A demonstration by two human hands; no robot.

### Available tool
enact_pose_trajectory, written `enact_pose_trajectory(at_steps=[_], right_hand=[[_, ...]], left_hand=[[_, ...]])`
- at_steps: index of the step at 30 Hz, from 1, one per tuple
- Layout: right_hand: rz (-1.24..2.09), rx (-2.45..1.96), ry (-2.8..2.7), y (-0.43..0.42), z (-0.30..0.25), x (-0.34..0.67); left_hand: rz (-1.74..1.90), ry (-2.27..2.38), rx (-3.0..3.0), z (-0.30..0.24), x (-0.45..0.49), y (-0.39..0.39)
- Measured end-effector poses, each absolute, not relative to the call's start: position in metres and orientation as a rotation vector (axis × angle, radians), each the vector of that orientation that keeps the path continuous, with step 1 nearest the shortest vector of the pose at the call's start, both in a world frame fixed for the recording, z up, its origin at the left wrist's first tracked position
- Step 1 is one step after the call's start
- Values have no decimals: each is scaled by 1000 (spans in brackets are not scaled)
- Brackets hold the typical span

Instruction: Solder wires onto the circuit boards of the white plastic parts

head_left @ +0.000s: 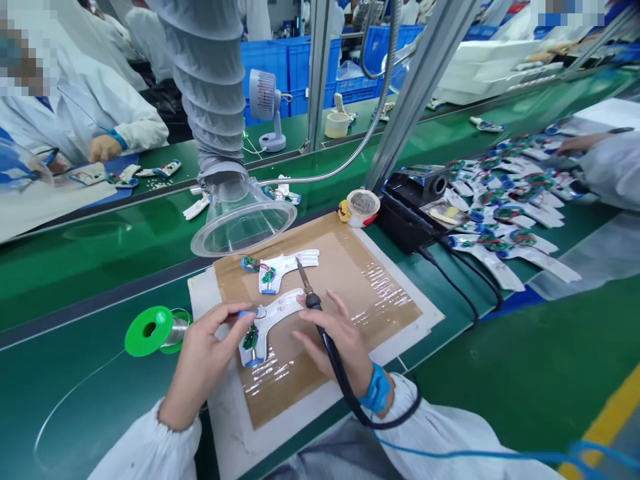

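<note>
In the lower centre of the frame, the left hand (200,360) has its fingers closed on a white plastic housing (267,320) carrying a green circuit board (251,337) over a brown cardboard mat (345,287), while the right hand (337,343) grips a soldering iron (306,283), its tip near a second white housing (285,267).

Electronics factory line where I work, green conveyor tabletop (60,287), my soldering iron (313,301), fume extractor hose (207,80), blue plastic crates (285,73), co-workers in white coats (85,113)
</note>
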State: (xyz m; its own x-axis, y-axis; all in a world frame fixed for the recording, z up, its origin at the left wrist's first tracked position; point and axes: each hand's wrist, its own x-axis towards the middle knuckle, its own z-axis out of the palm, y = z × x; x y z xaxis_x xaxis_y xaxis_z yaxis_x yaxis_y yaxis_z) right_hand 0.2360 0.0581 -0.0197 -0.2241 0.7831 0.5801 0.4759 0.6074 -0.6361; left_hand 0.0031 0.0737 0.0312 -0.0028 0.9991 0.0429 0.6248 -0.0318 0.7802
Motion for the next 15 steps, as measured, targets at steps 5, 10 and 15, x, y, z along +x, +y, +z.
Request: enact_pose_trajectory(at_steps=[5, 10, 15], right_hand=[[537, -945, -1802, 69, -4, 197], [543, -851, -1893, 82, -7, 186], [615, -820, -1795, 86, -5, 204]], left_hand=[[1042, 1653, 1618, 16, 3, 65], [1041, 1597, 1562, 12, 1, 66], [1056, 1660, 1600, 10, 4, 72]])
